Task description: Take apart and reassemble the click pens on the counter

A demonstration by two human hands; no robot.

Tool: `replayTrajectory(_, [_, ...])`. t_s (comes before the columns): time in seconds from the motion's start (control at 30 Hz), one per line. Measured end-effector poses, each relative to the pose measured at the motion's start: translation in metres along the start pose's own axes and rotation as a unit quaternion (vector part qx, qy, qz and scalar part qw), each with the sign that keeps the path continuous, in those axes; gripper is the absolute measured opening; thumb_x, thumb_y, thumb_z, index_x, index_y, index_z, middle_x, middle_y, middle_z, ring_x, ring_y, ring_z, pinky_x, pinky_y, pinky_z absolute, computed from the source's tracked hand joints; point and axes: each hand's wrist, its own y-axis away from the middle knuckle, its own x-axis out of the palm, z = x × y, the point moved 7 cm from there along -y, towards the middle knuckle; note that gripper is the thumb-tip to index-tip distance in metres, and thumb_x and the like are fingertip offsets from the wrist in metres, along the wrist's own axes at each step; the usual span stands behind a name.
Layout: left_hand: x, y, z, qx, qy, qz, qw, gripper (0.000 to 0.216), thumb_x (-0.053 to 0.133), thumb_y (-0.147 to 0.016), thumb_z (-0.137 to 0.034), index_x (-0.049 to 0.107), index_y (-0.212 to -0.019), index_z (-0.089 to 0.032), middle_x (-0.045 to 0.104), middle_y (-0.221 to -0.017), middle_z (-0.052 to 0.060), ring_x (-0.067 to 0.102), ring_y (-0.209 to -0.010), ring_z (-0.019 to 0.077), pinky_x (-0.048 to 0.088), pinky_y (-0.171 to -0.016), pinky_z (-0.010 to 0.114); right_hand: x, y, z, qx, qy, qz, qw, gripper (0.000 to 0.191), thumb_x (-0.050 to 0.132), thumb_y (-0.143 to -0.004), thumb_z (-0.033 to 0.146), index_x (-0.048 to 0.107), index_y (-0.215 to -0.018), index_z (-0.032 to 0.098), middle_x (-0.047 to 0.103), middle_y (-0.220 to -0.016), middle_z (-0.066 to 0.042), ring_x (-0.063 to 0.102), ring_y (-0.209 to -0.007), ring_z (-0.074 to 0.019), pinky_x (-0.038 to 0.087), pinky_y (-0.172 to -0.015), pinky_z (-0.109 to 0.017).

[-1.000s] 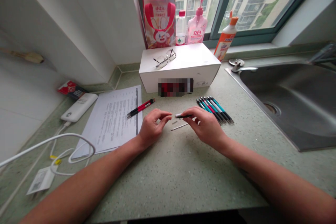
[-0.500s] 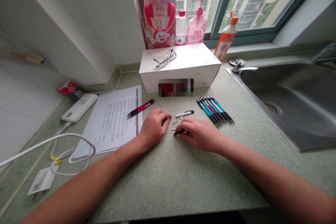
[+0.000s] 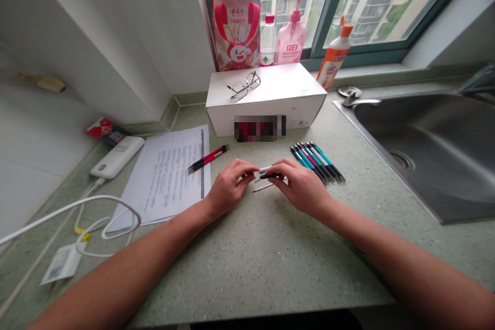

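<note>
My right hand pinches a short black pen part just above the green counter. My left hand is closed in a pinch right beside it, fingertips meeting near the part's left end; what it holds is too small to name. A white pen barrel lies just behind the fingers, and a thin refill lies on the counter under them. A row of several teal, red and white pens lies to the right of my right hand.
A red and a black pen rest on a printed sheet at the left. Behind stands a white box with glasses on it, then bottles and a pink bag. A steel sink is at right; a power bank and white cable at left.
My right hand set the white barrel down, picked up the short black part from the counter, and lifted it to meet my left hand's fingertips.
</note>
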Motion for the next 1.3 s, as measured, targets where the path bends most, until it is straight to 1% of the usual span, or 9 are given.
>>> replayTrajectory(0.17, [-0.002,-0.001,-0.007,0.014,0.055,-0.016,0.998,0.016,0.065,-0.093,-0.015,0.072,-0.106,-0.021,0.069,-0.095,0.005,0.067,-0.088,0.0154,0.058,-0.081,0.030,-0.002,0.001,0.008,-0.019,-0.017,-0.028,0.999,0.013,0.058,-0.098,0.023,0.068,-0.105,0.021,0.070,-0.100,-0.006,0.067,-0.089,-0.0190,0.053,-0.076,-0.032])
replayTrajectory(0.33, [-0.002,0.000,-0.009,-0.001,0.088,-0.019,0.996,0.012,0.068,-0.092,-0.017,0.074,-0.102,-0.020,0.071,-0.094,0.005,0.068,-0.086,0.0151,0.058,-0.080,0.029,-0.002,0.002,0.010,-0.023,-0.016,-0.042,0.999,0.011,0.059,-0.098,0.023,0.068,-0.103,0.020,0.070,-0.099,-0.007,0.068,-0.087,-0.0183,0.052,-0.075,-0.031])
replayTrajectory(0.5, [-0.003,0.002,-0.006,-0.025,0.098,-0.044,0.994,0.008,0.071,-0.090,-0.017,0.073,-0.097,-0.019,0.071,-0.091,0.004,0.068,-0.085,0.0152,0.058,-0.080,0.029,0.001,0.002,0.008,-0.016,-0.019,-0.028,0.999,0.010,0.060,-0.097,0.024,0.068,-0.102,0.021,0.071,-0.098,-0.006,0.067,-0.083,-0.0174,0.051,-0.073,-0.030])
replayTrajectory(0.77, [-0.003,0.002,-0.017,0.029,0.076,-0.032,0.996,0.013,0.068,-0.092,-0.015,0.073,-0.103,-0.019,0.071,-0.094,0.005,0.068,-0.088,0.0146,0.058,-0.081,0.029,0.010,0.004,0.002,0.039,-0.073,0.022,0.996,0.018,0.053,-0.101,0.029,0.068,-0.105,0.020,0.075,-0.101,-0.007,0.069,-0.090,-0.0193,0.050,-0.080,-0.033])
replayTrajectory(0.93, [-0.005,0.001,-0.018,0.032,0.077,-0.040,0.996,0.011,0.068,-0.092,-0.015,0.072,-0.101,-0.018,0.071,-0.093,0.006,0.068,-0.087,0.0144,0.059,-0.080,0.028,0.014,0.005,-0.003,0.074,-0.075,0.040,0.994,0.028,0.066,-0.093,0.029,0.061,-0.119,0.019,0.074,-0.090,-0.003,0.067,-0.074,-0.0167,0.047,-0.066,-0.029])
replayTrajectory(1.03, [-0.005,0.001,-0.017,0.034,0.077,-0.038,0.996,0.012,0.069,-0.091,-0.013,0.072,-0.101,-0.018,0.071,-0.093,0.005,0.068,-0.087,0.0140,0.058,-0.081,0.028,0.012,0.004,-0.004,0.076,-0.068,0.038,0.994,0.017,0.060,-0.097,0.032,0.064,-0.109,0.020,0.074,-0.090,-0.004,0.066,-0.073,-0.0165,0.045,-0.066,-0.029])
replayTrajectory(1.1, [-0.004,0.001,-0.017,0.036,0.075,-0.037,0.996,0.012,0.069,-0.091,-0.013,0.072,-0.101,-0.019,0.071,-0.094,0.005,0.068,-0.087,0.0141,0.058,-0.081,0.028,0.012,0.004,-0.005,0.074,-0.060,0.045,0.994,0.019,0.052,-0.101,0.033,0.066,-0.102,0.020,0.074,-0.090,-0.004,0.066,-0.076,-0.0170,0.045,-0.068,-0.029])
replayTrajectory(1.23, [-0.005,0.002,-0.014,0.033,0.078,-0.043,0.995,0.011,0.069,-0.091,-0.013,0.072,-0.100,-0.019,0.071,-0.093,0.005,0.068,-0.087,0.0144,0.058,-0.081,0.028,0.012,0.003,-0.006,0.088,-0.067,0.047,0.993,0.030,0.060,-0.096,0.035,0.061,-0.123,0.021,0.073,-0.092,-0.004,0.064,-0.069,-0.0154,0.045,-0.066,-0.029])
replayTrajectory(1.3, [-0.005,0.002,-0.012,0.031,0.076,-0.044,0.996,0.010,0.069,-0.091,-0.013,0.071,-0.099,-0.019,0.071,-0.093,0.005,0.068,-0.087,0.0145,0.058,-0.080,0.028,0.012,0.004,-0.007,0.090,-0.067,0.044,0.993,0.035,0.065,-0.092,0.033,0.059,-0.124,0.020,0.072,-0.092,-0.003,0.063,-0.067,-0.0147,0.045,-0.065,-0.029])
